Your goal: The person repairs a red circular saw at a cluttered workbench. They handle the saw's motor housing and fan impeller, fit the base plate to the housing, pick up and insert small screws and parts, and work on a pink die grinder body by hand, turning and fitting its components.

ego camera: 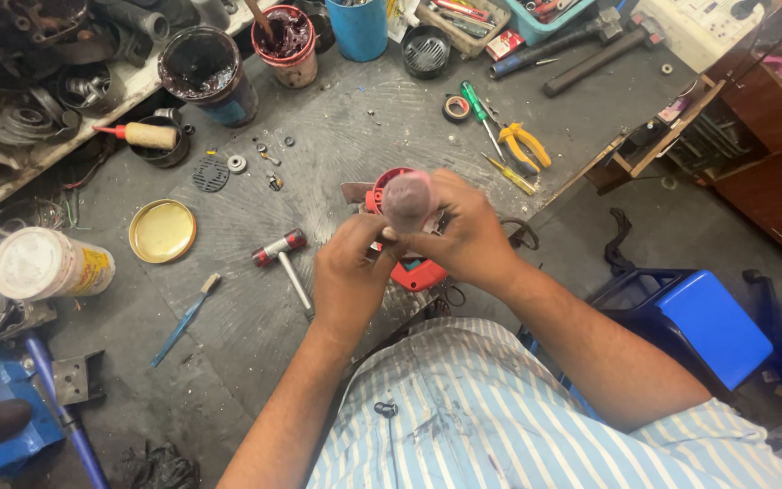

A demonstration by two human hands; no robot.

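Both my hands meet over a red power-tool housing [418, 272] at the middle of the grey workbench [337, 136]. My right hand [463, 231] grips a blurred pinkish-grey cylindrical part [407, 199] standing up out of the housing. My left hand [350, 276] closes on the same part and the housing from the left side. The lower half of the housing is hidden behind my hands.
A small hammer [284, 258] and a blue brush [185, 319] lie left of my hands. A gold lid [162, 231], white jar [47, 264], grease tins [203, 71], yellow pliers [525, 145] and green screwdriver [479, 110] surround them. A blue stool [708, 321] stands right.
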